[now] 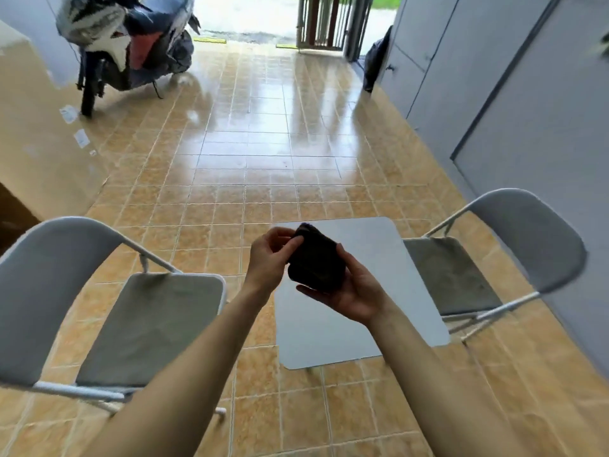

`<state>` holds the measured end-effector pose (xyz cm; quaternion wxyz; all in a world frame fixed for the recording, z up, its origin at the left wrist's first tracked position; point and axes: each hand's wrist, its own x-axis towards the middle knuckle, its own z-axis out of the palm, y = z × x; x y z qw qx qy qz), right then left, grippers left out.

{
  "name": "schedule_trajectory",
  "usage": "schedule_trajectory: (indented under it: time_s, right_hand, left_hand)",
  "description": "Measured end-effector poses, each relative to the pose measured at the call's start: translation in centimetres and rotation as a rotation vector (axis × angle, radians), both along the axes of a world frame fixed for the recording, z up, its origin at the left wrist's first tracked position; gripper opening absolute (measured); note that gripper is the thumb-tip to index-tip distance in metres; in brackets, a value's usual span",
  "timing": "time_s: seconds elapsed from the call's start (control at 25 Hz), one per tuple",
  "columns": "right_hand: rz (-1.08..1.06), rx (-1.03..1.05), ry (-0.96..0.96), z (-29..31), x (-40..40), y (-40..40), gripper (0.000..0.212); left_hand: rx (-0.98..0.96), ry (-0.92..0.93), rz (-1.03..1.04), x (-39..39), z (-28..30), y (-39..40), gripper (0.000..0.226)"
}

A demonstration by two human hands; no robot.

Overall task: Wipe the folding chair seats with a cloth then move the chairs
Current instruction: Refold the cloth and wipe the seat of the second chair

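Note:
A folded black cloth [317, 258] sits between both hands above a small grey table [379, 311]. My left hand [272, 255] pinches its upper left edge. My right hand [349, 291] cups it from below and the right. A white folding chair [148, 324] with a grey seat stands at the left, its backrest nearest me at the far left. A second white folding chair [454, 275] stands at the right of the table, its seat darker and smudged, its backrest toward the grey wall.
A covered scooter [128, 44] is parked at the far left by the beige wall [39, 153]. Grey doors [494, 94] line the right side. A gate [326, 21] stands open at the back. Glossy tan tiles [263, 143] stretch between.

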<state>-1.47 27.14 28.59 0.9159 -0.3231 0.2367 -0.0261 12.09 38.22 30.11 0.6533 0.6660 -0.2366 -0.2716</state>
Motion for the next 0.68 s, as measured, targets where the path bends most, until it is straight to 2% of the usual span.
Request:
schedule_trajectory:
  time_s: [0.12,0.28,0.4,0.56,0.68]
  right_hand:
    - [-0.077,0.116,-0.031,-0.1,-7.6,-3.9,0.077]
    - [-0.136,0.133,-0.058,-0.4,-18.6,-11.6,0.057]
    - [-0.23,0.141,-0.05,-1.5,-26.4,-18.5,0.054]
    - [-0.348,0.197,0.0,-3.8,-33.0,-26.9,0.05]
    - [-0.48,0.194,0.102,-6.0,-35.3,-32.8,0.048]
  left_hand:
    - [0.05,-0.018,-0.091,-5.9,0.2,-5.2,0.005]
    - [0.107,-0.065,-0.212,-16.1,-0.3,-14.8,0.015]
    - [0.156,-0.079,-0.28,-23.8,-1.5,-22.6,0.021]
    - [0.234,-0.016,-0.321,-29.7,-4.7,-30.4,0.027]
    - [0.302,0.006,-0.331,-31.4,-8.0,-35.4,0.029]
